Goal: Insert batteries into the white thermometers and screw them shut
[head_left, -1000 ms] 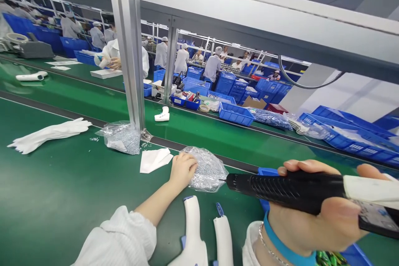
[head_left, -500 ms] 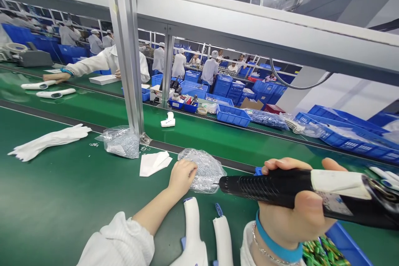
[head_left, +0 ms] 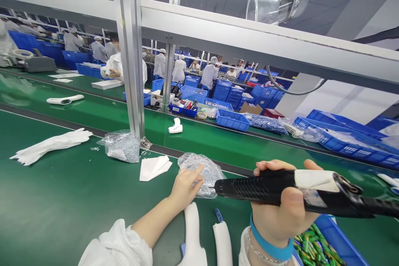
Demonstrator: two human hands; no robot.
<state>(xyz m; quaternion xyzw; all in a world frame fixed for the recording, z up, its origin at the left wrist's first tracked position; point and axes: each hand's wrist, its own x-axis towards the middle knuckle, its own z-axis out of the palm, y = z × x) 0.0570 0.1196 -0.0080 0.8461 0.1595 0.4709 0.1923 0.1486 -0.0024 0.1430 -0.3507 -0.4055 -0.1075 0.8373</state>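
White gloves [head_left: 51,145] lie beside another screw bag [head_left: 121,146].

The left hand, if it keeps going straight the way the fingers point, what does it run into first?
The left hand already rests its fingertips on the clear bag of small screws lying on the green belt, so that bag comes first. Beyond it looks like only the belt's dark edge strip, though depth there is hard to judge.

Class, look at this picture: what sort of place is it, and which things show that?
Most likely a factory assembly line. A green conveyor belt carries white parts, blue bins line it, and the right hand grips an electric screwdriver.
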